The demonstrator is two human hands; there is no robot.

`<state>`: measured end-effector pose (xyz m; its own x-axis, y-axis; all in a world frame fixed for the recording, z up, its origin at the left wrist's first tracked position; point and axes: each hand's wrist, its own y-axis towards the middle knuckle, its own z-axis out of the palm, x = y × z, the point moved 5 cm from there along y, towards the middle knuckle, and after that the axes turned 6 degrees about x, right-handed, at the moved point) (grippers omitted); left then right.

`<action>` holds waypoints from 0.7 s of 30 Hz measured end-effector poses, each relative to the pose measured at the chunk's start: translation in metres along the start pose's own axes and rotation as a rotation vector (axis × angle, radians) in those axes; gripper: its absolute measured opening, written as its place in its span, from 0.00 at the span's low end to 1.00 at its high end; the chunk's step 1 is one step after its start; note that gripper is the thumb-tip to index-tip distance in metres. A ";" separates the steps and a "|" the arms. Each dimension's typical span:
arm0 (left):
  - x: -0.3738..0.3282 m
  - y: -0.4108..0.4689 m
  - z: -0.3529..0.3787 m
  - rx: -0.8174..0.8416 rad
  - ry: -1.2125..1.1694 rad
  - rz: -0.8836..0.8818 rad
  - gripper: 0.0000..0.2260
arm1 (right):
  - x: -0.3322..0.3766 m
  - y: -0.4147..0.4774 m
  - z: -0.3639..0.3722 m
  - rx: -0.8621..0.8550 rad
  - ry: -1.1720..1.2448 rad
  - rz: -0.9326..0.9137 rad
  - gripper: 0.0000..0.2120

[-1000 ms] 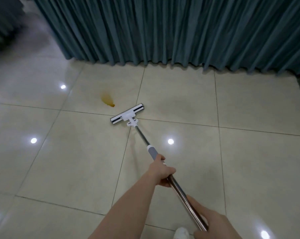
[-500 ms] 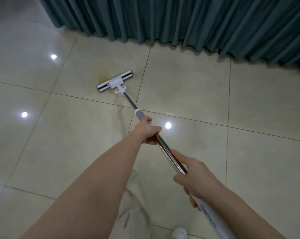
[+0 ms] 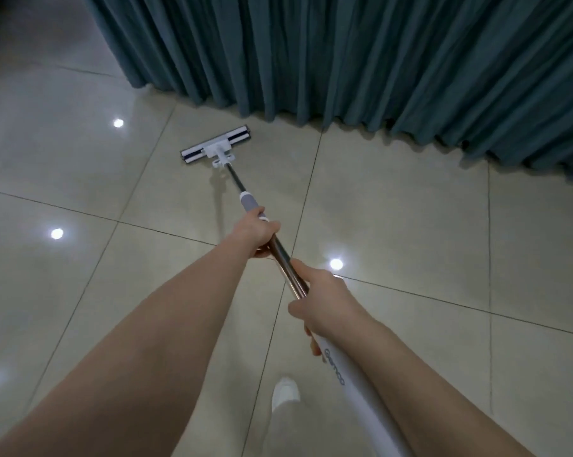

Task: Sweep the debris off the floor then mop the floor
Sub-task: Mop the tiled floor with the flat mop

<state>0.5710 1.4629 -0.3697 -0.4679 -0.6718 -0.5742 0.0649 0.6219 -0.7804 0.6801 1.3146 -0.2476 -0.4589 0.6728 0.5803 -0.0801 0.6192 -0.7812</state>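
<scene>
Mop (image 3: 280, 249) — pole slanting up-left toward the curtain (image 3: 361, 61), head crosswise — left hand (image 3: 257, 234) and right hand (image 3: 321, 300) fingers wrapped tight around it.

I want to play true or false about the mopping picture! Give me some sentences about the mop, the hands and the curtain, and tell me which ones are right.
1. Both hands hold the mop handle. True: the left hand grips farther down the mop handle, the right hand nearer the body.
2. The mop head is lifted in the air. False: the mop head lies flat on the tiled floor.
3. The curtain is red. False: the curtain is dark teal.
4. A white shoe shows near the bottom. True: the shoe is between the arms.
5. The mop head touches the curtain. False: bare floor shows between them.
</scene>
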 end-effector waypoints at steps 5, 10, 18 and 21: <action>-0.006 0.016 -0.041 -0.013 0.026 0.036 0.25 | 0.028 0.036 0.024 0.028 0.010 -0.005 0.31; 0.026 -0.015 -0.021 0.007 0.004 0.021 0.24 | -0.006 0.010 0.045 0.059 -0.018 0.003 0.34; 0.079 -0.117 0.069 0.070 -0.116 -0.020 0.25 | -0.096 -0.100 0.031 0.091 -0.162 -0.009 0.35; 0.106 -0.161 0.115 0.083 -0.166 -0.032 0.26 | -0.140 -0.154 0.025 0.110 -0.163 -0.009 0.35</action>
<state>0.6126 1.2450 -0.3333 -0.3198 -0.7521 -0.5763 0.1283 0.5682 -0.8128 0.7350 1.1145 -0.2142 -0.5945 0.5872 0.5494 -0.1773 0.5707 -0.8018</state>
